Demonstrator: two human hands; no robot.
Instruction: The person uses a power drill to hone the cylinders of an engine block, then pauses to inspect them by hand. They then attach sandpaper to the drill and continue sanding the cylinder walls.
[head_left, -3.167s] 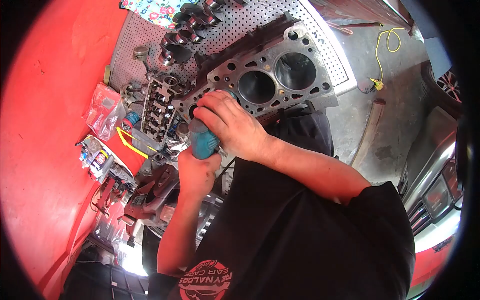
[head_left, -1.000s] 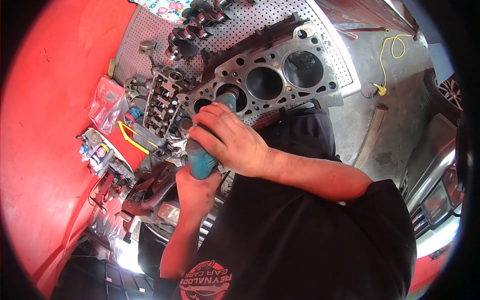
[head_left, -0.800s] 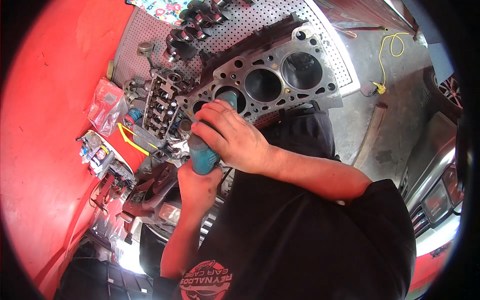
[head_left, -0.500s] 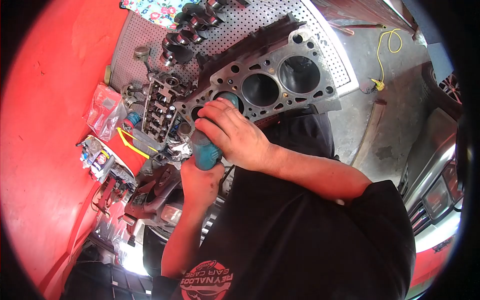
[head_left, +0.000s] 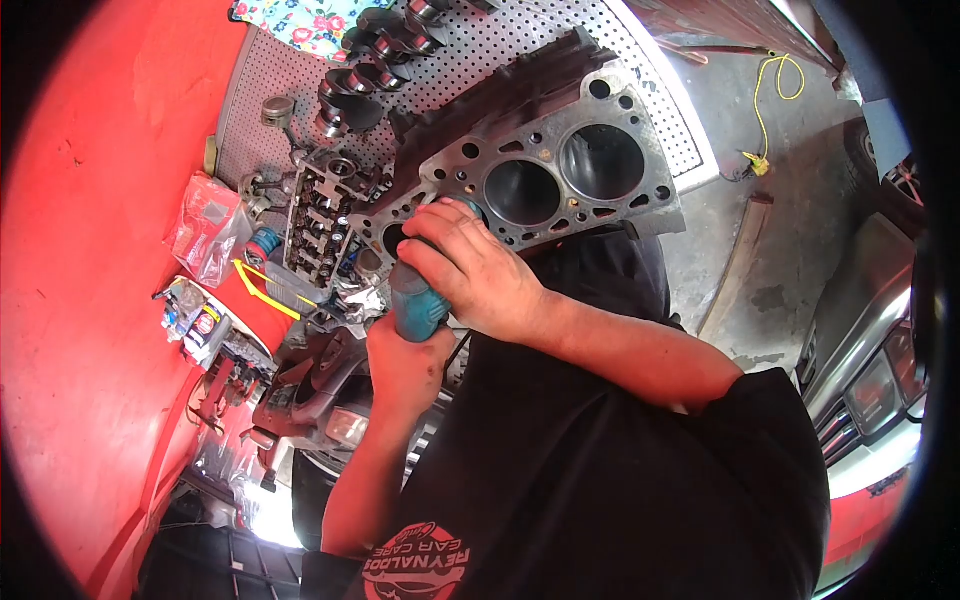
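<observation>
A teal power tool lies across the near left part of the engine block, in both my hands. My left hand is wrapped round its lower end. My right hand lies over its upper body, fingers curled around it, and hides much of its shape. The tool's far end reaches over a cylinder bore that is mostly covered. Two open bores, a middle bore and a far right bore, show to the right of my right hand.
A perforated metal table bears the block, a crankshaft, a piston and a cylinder head. A red wall stands left. Behind on the right are a yellow cord and a parked vehicle.
The tool and both hands have shifted slightly right in the view. The tool's far end shows less teal beyond my right fingers. The grip of both hands stays the same.
</observation>
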